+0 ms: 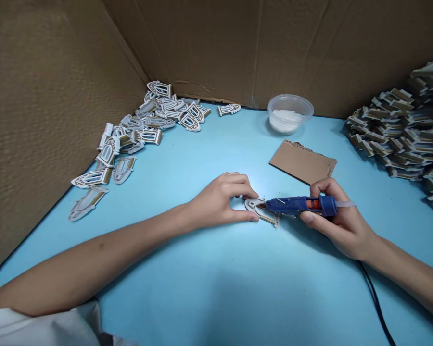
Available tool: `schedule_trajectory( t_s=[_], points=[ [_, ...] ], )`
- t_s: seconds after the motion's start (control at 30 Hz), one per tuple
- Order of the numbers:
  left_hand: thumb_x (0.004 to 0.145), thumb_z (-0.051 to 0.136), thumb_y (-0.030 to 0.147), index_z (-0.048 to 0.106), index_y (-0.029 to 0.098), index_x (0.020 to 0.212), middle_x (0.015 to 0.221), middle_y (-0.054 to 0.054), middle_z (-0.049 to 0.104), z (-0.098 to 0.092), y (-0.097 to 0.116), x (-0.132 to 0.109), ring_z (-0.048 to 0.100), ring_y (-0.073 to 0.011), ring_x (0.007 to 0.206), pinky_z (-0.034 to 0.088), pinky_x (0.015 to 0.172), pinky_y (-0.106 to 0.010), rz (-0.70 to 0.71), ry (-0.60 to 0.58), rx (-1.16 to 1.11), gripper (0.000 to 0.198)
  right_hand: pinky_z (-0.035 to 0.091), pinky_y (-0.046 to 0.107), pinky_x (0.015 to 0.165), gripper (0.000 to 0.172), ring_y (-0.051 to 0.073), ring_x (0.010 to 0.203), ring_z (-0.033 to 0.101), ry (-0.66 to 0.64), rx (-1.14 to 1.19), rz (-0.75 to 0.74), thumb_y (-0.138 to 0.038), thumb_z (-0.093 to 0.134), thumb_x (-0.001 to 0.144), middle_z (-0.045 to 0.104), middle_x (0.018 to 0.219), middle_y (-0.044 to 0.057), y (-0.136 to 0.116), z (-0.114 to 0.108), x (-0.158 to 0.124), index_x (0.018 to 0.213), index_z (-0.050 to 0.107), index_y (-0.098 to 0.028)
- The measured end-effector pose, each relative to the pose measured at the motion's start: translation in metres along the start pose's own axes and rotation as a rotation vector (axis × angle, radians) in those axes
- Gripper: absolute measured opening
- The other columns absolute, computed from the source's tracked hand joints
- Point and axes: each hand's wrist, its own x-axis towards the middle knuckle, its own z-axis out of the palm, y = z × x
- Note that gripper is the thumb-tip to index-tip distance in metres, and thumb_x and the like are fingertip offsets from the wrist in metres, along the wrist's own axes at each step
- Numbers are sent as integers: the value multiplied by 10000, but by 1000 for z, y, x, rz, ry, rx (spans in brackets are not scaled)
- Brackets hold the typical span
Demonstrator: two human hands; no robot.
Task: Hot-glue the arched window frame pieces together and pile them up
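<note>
Blue table, cardboard walls. L hand pinching arch piece btwn thumb + fingers, nr mid-table; R hand gripping glue gun, tip at piece. Tub, card beyond; L pile, R pile.

the glue gun looks smooth plastic, the back wall matt cardboard.

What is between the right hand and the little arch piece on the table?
Only the blue glue gun, which the right hand holds with its tip over or on the arch piece. The cardboard scrap lies beyond, not between them.
</note>
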Motion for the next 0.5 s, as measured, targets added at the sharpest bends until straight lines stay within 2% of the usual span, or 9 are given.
schedule_trajectory(
  t_s=[0.5],
  points=[
    [839, 839, 496, 781, 152, 1077, 927, -55, 687, 0, 0, 0, 625, -148, 872, 461, 821, -281, 14, 1, 5, 422, 371, 274, 559, 260, 133, 622, 454, -11, -11, -6, -381, 668, 1006, 554, 814, -32, -3, 0, 2, 1050, 432, -282]
  ],
)
